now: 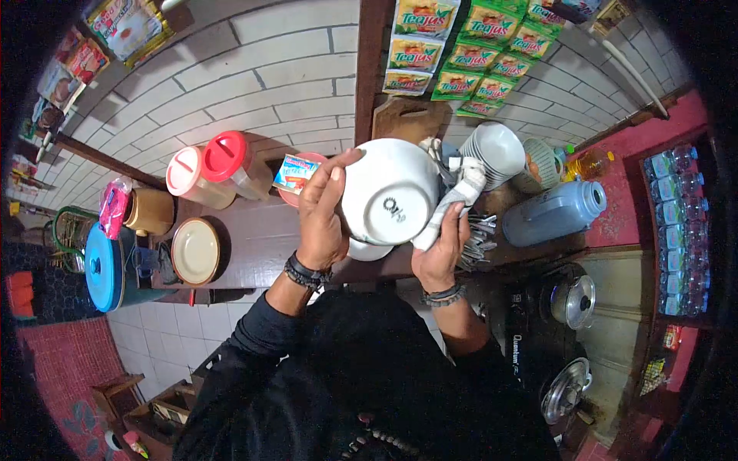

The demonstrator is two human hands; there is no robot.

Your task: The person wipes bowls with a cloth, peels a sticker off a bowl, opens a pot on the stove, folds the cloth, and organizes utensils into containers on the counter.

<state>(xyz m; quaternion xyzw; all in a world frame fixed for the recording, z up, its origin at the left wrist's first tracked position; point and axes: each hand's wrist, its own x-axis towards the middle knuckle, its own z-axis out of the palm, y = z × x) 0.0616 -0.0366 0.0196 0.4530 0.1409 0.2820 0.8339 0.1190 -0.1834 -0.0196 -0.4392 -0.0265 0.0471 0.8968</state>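
A white bowl [378, 178] is held up in front of me, tilted so that its underside with a dark printed mark faces me. My left hand [321, 211] grips it at its left side, thumb and fingers against the wall. In my right hand [441, 252] is a white and grey cloth [455, 201], bunched up and pressed to the bowl's right side. Part of another white dish [369, 250] shows just below the bowl, on the table. Several metal spoons or forks [480, 240] lie right of my right hand.
A stack of white bowls [498, 152] and a blue-grey thermos [555, 213] stand to the right. Left are lidded pitchers [228, 163], a cream plate [195, 251] and a blue-lidded bucket [104, 265]. A stove with a lidded pot [575, 301] sits at the lower right.
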